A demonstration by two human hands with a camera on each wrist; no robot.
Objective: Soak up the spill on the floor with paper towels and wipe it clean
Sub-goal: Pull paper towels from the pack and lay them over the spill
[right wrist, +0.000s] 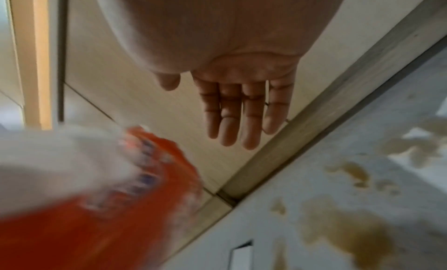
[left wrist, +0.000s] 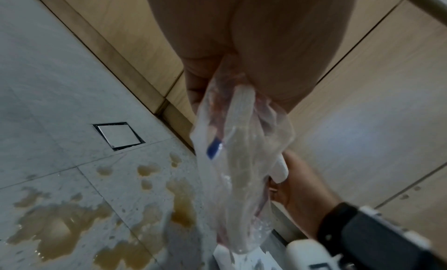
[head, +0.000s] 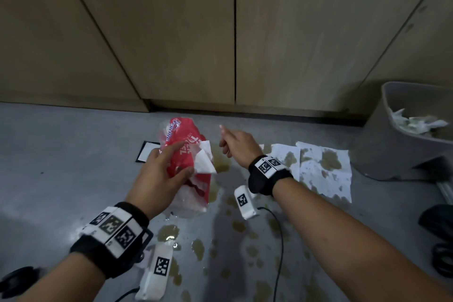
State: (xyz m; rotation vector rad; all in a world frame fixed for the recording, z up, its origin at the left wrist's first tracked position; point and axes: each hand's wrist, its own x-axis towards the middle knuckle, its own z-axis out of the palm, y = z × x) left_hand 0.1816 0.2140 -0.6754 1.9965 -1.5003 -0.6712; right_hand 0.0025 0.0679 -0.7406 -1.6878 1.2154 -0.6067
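An office or pantry corner, seen at floor level.
Tall wood-laminate cabinets point(head: 186, 32) meet a grey tiled floor point(head: 61, 154) with a recessed floor box point(head: 147, 152); a grey bin point(head: 402, 135) holds crumpled paper.

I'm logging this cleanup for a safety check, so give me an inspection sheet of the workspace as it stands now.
Surface: grey floor, brown spill in puddles and drops, unwiped.
Job's things: red paper towel pack lifted, white towels sticking out; stained paper towels lying flat on the floor.
Clutter: grey bin holding crumpled towels; dark object at right, unclear.
Grippers: left hand grips the pack; right hand empty, fingers straight, beside the towels.
Cables: black cable running over the spotted floor.
Surroundings: wooden cabinet doors; square floor plate.
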